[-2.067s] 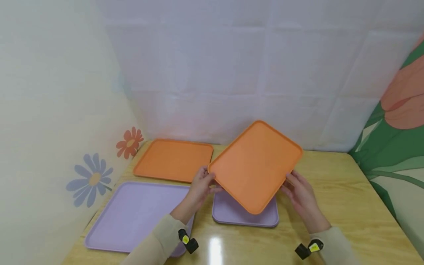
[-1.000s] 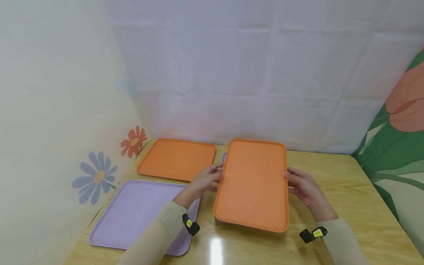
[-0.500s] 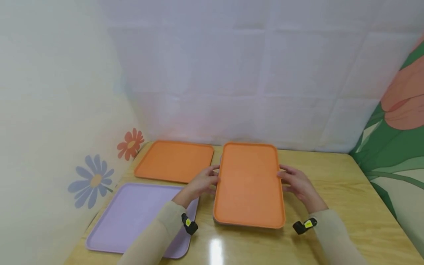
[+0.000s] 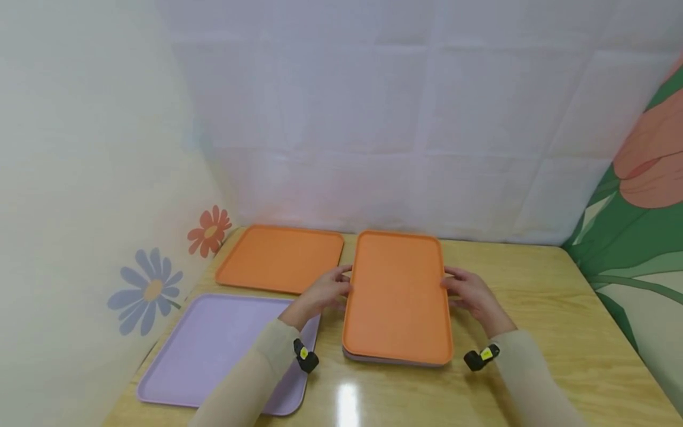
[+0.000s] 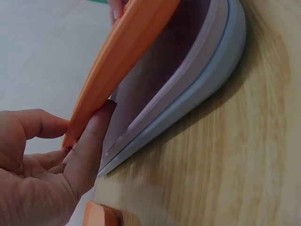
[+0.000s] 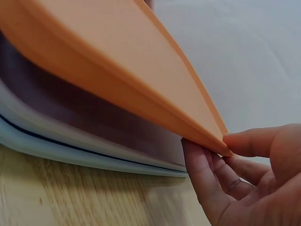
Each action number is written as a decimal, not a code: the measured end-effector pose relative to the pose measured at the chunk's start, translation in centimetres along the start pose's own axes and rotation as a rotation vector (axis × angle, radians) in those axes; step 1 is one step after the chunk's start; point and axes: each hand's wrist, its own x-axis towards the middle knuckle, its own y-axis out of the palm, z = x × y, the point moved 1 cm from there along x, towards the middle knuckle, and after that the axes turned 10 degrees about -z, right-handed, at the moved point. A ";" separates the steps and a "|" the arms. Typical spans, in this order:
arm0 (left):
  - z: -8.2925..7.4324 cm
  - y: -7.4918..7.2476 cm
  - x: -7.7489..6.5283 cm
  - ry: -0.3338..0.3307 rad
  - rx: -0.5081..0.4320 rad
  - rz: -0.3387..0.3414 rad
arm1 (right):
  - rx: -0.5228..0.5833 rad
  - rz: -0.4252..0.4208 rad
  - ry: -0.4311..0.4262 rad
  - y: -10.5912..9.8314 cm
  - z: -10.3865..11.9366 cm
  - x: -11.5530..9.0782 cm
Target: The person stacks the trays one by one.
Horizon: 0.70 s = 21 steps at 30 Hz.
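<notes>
An orange rectangular tray (image 4: 397,296) is held by its long sides, thumbs above and fingers under the rim. My left hand (image 4: 322,292) pinches the left edge and my right hand (image 4: 472,293) the right edge. Directly below lies a small stack: a purple tray (image 5: 200,42) on a light blue tray (image 5: 233,49). Both wrist views show a gap between the orange tray's near end and this stack. From the head view, only a thin strip of the stack shows along the front; the orange tray hides the rest.
On the left of the wooden table (image 4: 544,332) lies a larger purple tray (image 4: 224,338), partly under my left forearm. Behind it is another orange tray (image 4: 283,258). A white cloth (image 4: 373,118) hangs at the back, and flower-painted panels stand at both sides.
The orange tray, earlier raised and turned cornerwise, has swung to line up with the stack and come down over it. Just now it shifts slightly left, both hands still gripping it.
</notes>
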 end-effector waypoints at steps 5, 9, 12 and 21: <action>0.0 -0.1 0.2 -0.010 0.018 0.000 | -0.012 0.006 0.014 0.2 -0.2 0.4; 0.2 -0.2 0.3 -0.007 0.036 -0.005 | -0.037 -0.002 0.017 0.5 -0.3 0.6; 0.2 -0.2 0.3 -0.008 0.044 -0.006 | -0.049 -0.012 0.019 0.6 -0.3 0.7; 0.3 -0.2 0.7 -0.023 0.070 -0.015 | -0.085 -0.039 0.029 1.1 -0.2 1.1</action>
